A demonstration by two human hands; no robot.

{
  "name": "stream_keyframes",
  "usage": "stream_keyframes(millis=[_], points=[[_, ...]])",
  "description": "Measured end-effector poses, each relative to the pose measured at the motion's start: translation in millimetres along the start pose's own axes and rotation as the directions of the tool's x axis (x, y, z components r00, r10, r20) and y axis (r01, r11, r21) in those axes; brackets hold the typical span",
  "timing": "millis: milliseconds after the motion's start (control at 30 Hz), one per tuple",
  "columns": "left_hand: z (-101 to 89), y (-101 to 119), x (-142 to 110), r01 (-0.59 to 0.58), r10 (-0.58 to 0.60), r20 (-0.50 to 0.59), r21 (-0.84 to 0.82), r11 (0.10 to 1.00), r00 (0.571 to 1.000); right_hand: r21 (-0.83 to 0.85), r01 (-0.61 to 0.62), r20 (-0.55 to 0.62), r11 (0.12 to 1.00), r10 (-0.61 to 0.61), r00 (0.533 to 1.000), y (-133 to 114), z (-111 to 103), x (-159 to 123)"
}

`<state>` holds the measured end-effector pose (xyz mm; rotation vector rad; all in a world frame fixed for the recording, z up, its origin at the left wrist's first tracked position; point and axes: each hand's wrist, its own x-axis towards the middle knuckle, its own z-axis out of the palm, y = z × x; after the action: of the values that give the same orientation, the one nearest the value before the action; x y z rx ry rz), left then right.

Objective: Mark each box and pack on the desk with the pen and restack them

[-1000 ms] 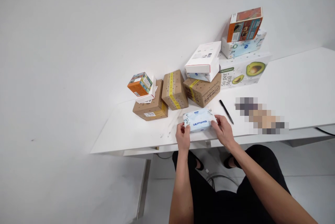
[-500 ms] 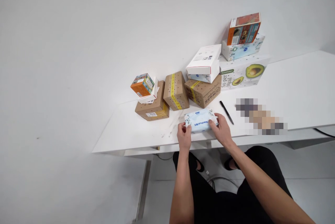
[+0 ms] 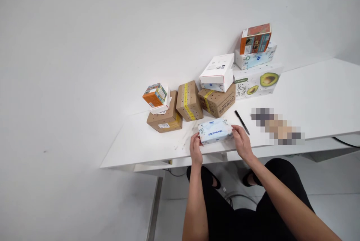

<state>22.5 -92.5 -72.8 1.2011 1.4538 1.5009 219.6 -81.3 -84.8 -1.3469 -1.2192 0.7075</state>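
Note:
A pale blue and white tissue box [image 3: 215, 130] printed "Manhua" is near the table's front edge, its lettering upside down to me. My left hand [image 3: 196, 147] grips its left end, fingers along the side and the thumb low by the near corner. At the right end, my right hand [image 3: 241, 141] has its fingertips against the side. The box is held between both hands; whether its underside touches the table I cannot tell. Just right of my right hand lies a black pen [image 3: 242, 122].
Brown cartons with yellow tape [image 3: 189, 100] stand along the wall, one carrying a white box and an orange box [image 3: 154, 94]. A flat white box [image 3: 218, 68] tops another stack. An avocado-printed carton [image 3: 260, 83] bears more boxes. A pixelated patch covers something on the white table [image 3: 315, 109].
My thumbs have come off the top of the tissue box, and both hands now hold it by its ends. The whole view has shifted slightly.

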Motion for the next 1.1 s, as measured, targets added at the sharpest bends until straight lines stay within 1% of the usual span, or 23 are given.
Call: stream_keyframes(millis=[100, 200, 267, 333, 433, 600, 700, 767, 900, 1100], points=[[-6.8, -2.9, -0.9, -0.023, 0.031, 0.101, -0.08, 0.997, 0.994, 0.032, 0.051, 0.031, 0.998, -0.052, 0.998, 2.6, -3.1, -3.4], [-11.7, -4.0, -1.9, -0.021, 0.049, 0.223, -0.13, 0.991, 0.974, 0.038, 0.099, 0.086, 0.994, -0.102, 0.991, 3.4, -6.0, -6.6], [-12.3, -4.8, -2.3, -0.022, 0.049, 0.246, -0.112, 0.993, 0.968, 0.036, 0.128, 0.106, 0.991, -0.132, 0.986, 3.7, -7.0, -6.9], [-10.8, -5.3, -2.9, -0.033, 0.054, 0.235, -0.09, 0.995, 0.971, 0.043, 0.149, 0.119, 0.988, -0.153, 0.981, 4.1, -7.4, -5.2], [-7.5, -2.3, -5.0, -0.03, 0.041, 0.191, -0.058, 0.998, 0.981, 0.078, 0.122, 0.108, 0.989, -0.13, 0.986, 3.4, -8.7, -1.6], [-5.5, 16.2, -9.1, -0.003, 0.0, 0.054, 0.049, 0.999, 0.999, 0.159, 0.066, 0.061, 0.985, -0.077, 0.995, -8.1, -16.2, -4.1], [-5.5, 26.1, -8.3, 0.028, -0.026, -0.034, 0.07, 0.997, 0.999, 0.174, 0.06, 0.069, 0.983, -0.073, 0.995, -16.5, -19.9, -8.5], [-5.0, 28.3, -6.9, 0.047, -0.042, -0.062, 0.08, 0.996, 0.997, 0.169, 0.072, 0.065, 0.983, -0.084, 0.994, -17.9, -20.0, -9.7], [-2.4, 22.0, -6.4, 0.044, -0.037, -0.069, 0.099, 0.994, 0.997, 0.123, 0.068, 0.068, 0.99, -0.076, 0.995, -8.7, -17.0, -8.5], [2.8, 7.4, -10.9, 0.007, -0.006, -0.068, 0.018, 1.0, 0.998, 0.101, 0.096, 0.086, 0.99, -0.105, 0.991, 2.5, -17.2, -8.0]])
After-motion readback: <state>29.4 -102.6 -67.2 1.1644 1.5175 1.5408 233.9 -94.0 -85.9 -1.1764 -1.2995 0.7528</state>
